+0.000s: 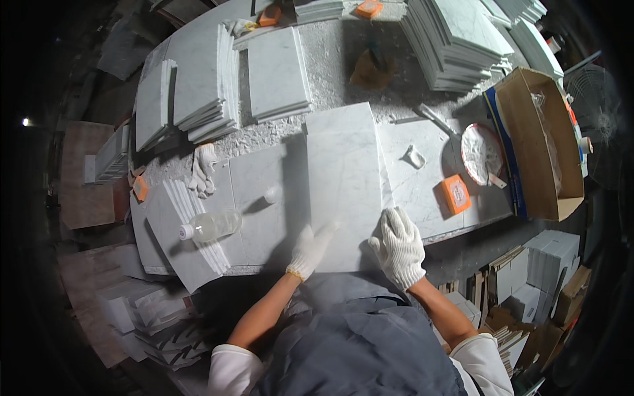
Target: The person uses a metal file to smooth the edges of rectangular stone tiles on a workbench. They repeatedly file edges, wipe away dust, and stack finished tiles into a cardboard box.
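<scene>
On the pale stone-surfaced table (pixel 261 245), stacked white rectangular marble slabs (pixel 343 178) lie centrally at the near edge; left, a clear plastic bottle (pixel 218 224) lies across fanned white stone tiles (pixel 203 257); right, an orange square block (pixel 456 194) lies before a round red-rimmed bowl (pixel 463 157); farther right, an open brown cardboard box (pixel 526 152); behind left, three white marble tile stacks (pixel 198 72).

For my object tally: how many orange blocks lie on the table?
4: one orange block right of the right hand; a left-edge block; a far block left of centre; another far block right of centre. The stacked slabs may hide more.
</scene>
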Demonstrator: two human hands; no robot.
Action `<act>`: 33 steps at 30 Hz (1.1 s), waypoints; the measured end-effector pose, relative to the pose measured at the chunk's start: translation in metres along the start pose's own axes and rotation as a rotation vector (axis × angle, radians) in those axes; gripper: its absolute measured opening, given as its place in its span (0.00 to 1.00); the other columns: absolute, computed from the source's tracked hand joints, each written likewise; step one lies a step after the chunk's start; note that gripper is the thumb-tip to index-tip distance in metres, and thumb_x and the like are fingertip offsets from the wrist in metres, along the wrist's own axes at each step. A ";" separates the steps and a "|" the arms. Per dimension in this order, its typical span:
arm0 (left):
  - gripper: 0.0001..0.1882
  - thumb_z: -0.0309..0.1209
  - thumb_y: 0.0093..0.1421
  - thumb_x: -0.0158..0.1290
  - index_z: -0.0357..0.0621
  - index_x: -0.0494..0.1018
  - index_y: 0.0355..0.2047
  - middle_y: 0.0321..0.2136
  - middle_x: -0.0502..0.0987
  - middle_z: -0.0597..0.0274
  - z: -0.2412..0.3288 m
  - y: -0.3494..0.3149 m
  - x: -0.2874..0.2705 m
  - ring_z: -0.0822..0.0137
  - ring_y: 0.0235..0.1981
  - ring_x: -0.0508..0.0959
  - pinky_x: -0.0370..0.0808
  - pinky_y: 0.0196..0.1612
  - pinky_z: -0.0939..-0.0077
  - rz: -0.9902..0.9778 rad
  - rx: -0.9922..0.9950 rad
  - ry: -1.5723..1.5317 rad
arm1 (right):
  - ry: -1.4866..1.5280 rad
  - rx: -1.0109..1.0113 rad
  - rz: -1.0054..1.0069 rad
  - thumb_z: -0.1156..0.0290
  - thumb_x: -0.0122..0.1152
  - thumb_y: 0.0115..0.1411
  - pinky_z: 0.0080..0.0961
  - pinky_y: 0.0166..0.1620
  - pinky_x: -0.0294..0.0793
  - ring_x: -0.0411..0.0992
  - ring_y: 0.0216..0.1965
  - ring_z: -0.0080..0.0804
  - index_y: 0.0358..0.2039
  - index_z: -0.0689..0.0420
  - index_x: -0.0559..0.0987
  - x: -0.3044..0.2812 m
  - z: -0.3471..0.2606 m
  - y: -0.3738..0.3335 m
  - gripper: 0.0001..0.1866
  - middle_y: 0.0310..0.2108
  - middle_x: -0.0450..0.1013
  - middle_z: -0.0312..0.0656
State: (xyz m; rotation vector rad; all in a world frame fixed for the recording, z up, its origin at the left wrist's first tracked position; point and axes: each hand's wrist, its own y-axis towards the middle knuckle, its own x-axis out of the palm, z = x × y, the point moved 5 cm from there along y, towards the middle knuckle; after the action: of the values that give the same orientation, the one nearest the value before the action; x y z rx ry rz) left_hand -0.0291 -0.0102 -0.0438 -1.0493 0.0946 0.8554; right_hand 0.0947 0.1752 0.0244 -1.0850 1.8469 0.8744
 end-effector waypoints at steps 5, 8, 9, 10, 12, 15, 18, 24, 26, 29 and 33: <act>0.34 0.59 0.58 0.63 0.32 0.77 0.35 0.30 0.81 0.43 0.019 -0.024 -0.015 0.49 0.33 0.81 0.75 0.41 0.55 0.129 0.214 0.144 | 0.125 0.000 0.098 0.71 0.63 0.50 0.43 0.39 0.71 0.70 0.36 0.46 0.28 0.58 0.74 -0.011 -0.004 0.011 0.08 0.36 0.69 0.43; 0.28 0.54 0.63 0.60 0.34 0.76 0.32 0.29 0.79 0.40 0.035 -0.044 -0.014 0.46 0.31 0.80 0.75 0.39 0.56 0.190 0.259 0.145 | 0.189 -0.002 0.180 0.71 0.59 0.50 0.44 0.39 0.70 0.69 0.34 0.47 0.21 0.58 0.70 -0.012 -0.001 0.016 0.08 0.29 0.67 0.44; 0.28 0.53 0.63 0.60 0.34 0.75 0.32 0.29 0.79 0.40 0.040 -0.047 -0.016 0.46 0.31 0.80 0.75 0.39 0.56 0.176 0.240 0.052 | 0.208 0.060 0.174 0.71 0.59 0.50 0.43 0.39 0.69 0.68 0.34 0.48 0.21 0.58 0.69 -0.009 0.003 0.016 0.08 0.29 0.66 0.45; 0.28 0.53 0.63 0.60 0.34 0.75 0.32 0.29 0.79 0.40 0.046 -0.051 -0.017 0.47 0.31 0.80 0.75 0.39 0.56 0.168 0.242 -0.023 | 0.190 0.106 0.129 0.68 0.59 0.54 0.38 0.44 0.73 0.72 0.41 0.48 0.26 0.58 0.77 -0.005 0.007 0.017 0.07 0.35 0.74 0.46; 0.28 0.53 0.63 0.60 0.34 0.75 0.32 0.29 0.79 0.40 0.061 -0.051 -0.027 0.47 0.31 0.80 0.75 0.39 0.56 0.119 0.247 -0.069 | 0.230 0.289 0.150 0.66 0.63 0.57 0.35 0.53 0.75 0.75 0.52 0.48 0.33 0.57 0.83 0.003 0.020 0.019 0.09 0.48 0.78 0.50; 0.27 0.52 0.64 0.59 0.34 0.77 0.37 0.30 0.81 0.44 0.074 -0.056 -0.058 0.52 0.31 0.81 0.76 0.38 0.58 0.005 0.262 -0.081 | 0.372 0.234 0.350 0.72 0.69 0.55 0.37 0.57 0.76 0.77 0.54 0.48 0.37 0.57 0.85 0.008 0.028 0.033 0.09 0.54 0.77 0.55; 0.26 0.49 0.67 0.56 0.33 0.78 0.43 0.34 0.83 0.50 0.080 -0.071 -0.107 0.55 0.34 0.81 0.78 0.44 0.63 -0.206 0.296 -0.764 | 0.444 0.091 0.381 0.74 0.68 0.56 0.37 0.54 0.77 0.79 0.51 0.49 0.35 0.58 0.83 0.019 0.027 0.059 0.06 0.52 0.79 0.54; 0.21 0.46 0.70 0.56 0.39 0.78 0.47 0.38 0.81 0.67 0.068 -0.068 -0.296 0.76 0.41 0.79 0.77 0.46 0.80 0.297 0.575 -0.427 | 0.170 0.050 0.345 0.68 0.65 0.59 0.42 0.55 0.75 0.75 0.53 0.53 0.42 0.56 0.81 0.035 0.005 0.095 0.12 0.56 0.75 0.54; 0.18 0.41 0.65 0.64 0.41 0.79 0.47 0.38 0.82 0.69 0.056 -0.047 -0.362 0.77 0.38 0.78 0.76 0.44 0.84 0.392 0.603 -0.542 | -0.009 0.131 0.297 0.65 0.64 0.60 0.45 0.58 0.72 0.72 0.56 0.55 0.46 0.55 0.80 0.044 -0.005 0.099 0.15 0.57 0.73 0.54; 0.21 0.42 0.66 0.62 0.37 0.77 0.50 0.42 0.80 0.66 0.030 0.008 -0.451 0.76 0.41 0.78 0.76 0.46 0.82 0.450 0.534 -0.744 | -0.124 0.047 0.262 0.65 0.62 0.58 0.49 0.60 0.69 0.68 0.59 0.56 0.49 0.52 0.78 0.051 -0.019 0.099 0.18 0.54 0.73 0.47; 0.20 0.37 0.66 0.62 0.36 0.77 0.53 0.45 0.82 0.64 -0.001 0.094 -0.546 0.74 0.45 0.80 0.77 0.50 0.80 0.542 0.502 -0.706 | -0.169 0.071 0.273 0.67 0.62 0.60 0.50 0.63 0.67 0.67 0.63 0.57 0.53 0.53 0.79 0.060 -0.019 0.099 0.19 0.57 0.74 0.46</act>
State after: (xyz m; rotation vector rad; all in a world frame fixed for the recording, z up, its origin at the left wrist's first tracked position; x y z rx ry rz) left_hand -0.4638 -0.3040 0.1352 -0.2024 -0.0089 1.5555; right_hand -0.0191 0.1768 -0.0050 -0.7020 1.8933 1.0152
